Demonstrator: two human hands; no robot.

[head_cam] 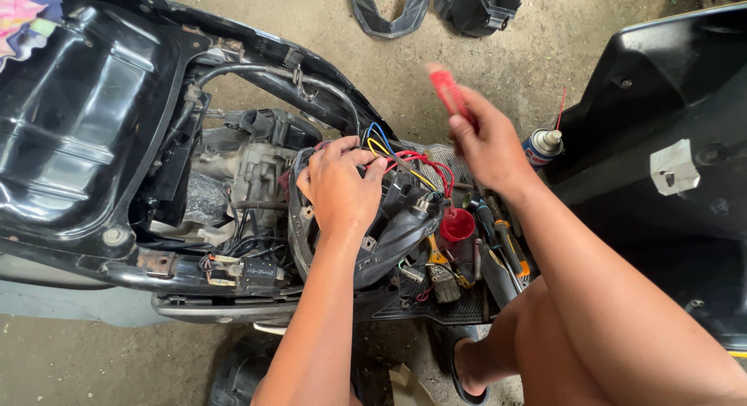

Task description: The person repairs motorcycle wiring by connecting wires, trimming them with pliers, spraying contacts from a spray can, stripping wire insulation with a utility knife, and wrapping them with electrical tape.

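A stripped scooter lies below me with its black frame point(257, 67) and engine point(249, 176) exposed. My left hand point(338, 184) presses on a black housing point(389, 235) beside a bundle of coloured wires point(405, 158) in blue, yellow and red. My right hand point(486, 145) is raised just right of the wires and grips a red-handled tool point(447, 91), blurred by motion, its tip hidden in my fist.
A red cup point(457, 225), a brush point(443, 281) and several hand tools point(502, 246) lie on the ribbed footboard point(447, 309). A spray can point(542, 145) stands by a black body panel point(661, 165). More black panels point(436, 9) rest on the concrete floor. My bare knee point(568, 328) is at right.
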